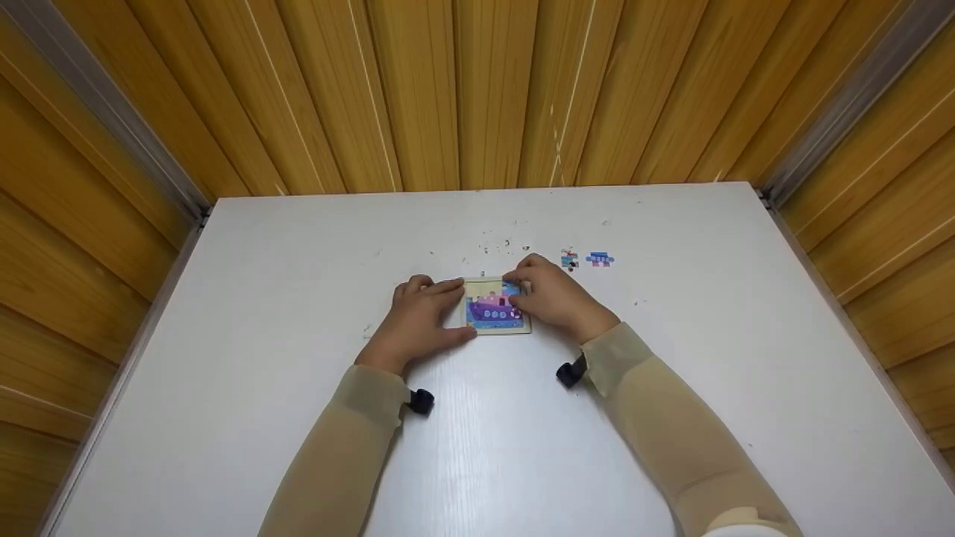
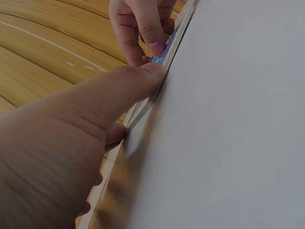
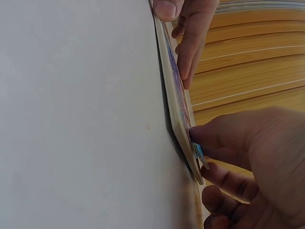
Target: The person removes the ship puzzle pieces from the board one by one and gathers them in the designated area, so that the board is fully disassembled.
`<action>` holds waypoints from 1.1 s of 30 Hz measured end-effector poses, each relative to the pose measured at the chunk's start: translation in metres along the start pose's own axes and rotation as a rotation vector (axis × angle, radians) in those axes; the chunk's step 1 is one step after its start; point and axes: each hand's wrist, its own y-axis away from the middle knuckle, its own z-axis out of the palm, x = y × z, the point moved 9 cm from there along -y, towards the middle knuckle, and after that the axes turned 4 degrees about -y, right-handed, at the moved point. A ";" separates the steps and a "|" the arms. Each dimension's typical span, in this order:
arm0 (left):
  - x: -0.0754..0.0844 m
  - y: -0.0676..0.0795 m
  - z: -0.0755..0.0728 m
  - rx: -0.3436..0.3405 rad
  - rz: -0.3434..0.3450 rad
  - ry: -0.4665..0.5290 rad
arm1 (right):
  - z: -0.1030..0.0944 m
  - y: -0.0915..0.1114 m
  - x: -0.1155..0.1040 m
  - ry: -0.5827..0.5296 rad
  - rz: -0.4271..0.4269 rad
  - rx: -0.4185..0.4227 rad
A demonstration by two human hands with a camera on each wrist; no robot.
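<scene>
dead centre of the head view, square pale-wood puzzle tray [image 1: 485,286] with a purple boat picture [image 1: 491,314], left hand [image 1: 421,317] gripping its left side. right hand [image 1: 558,297] pinches a small blue puzzle piece [image 3: 199,151] at tray's upper right; loose multicoloured puzzle pieces [image 1: 599,259] lie on the white tabletop [image 1: 477,447], right of centre.

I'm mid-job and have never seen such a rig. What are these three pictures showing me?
No robot here: a person works with a bare left hand and right hand. A head-worn camera took the wide picture; the left wrist camera and right wrist camera took the close ones. On the white table is a partly filled puzzle board showing a purple boat. The left hand touches its left corners; the right pinches a small blue piece near its far right corner. More puzzle pieces lie farther right.
</scene>
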 end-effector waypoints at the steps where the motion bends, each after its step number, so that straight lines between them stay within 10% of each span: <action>1: 0.000 0.000 0.000 -0.001 -0.002 0.000 | 0.000 0.000 0.001 -0.003 0.005 0.001; 33: 0.001 -0.001 0.000 -0.004 -0.003 -0.030 | -0.008 0.000 0.002 0.042 0.002 0.061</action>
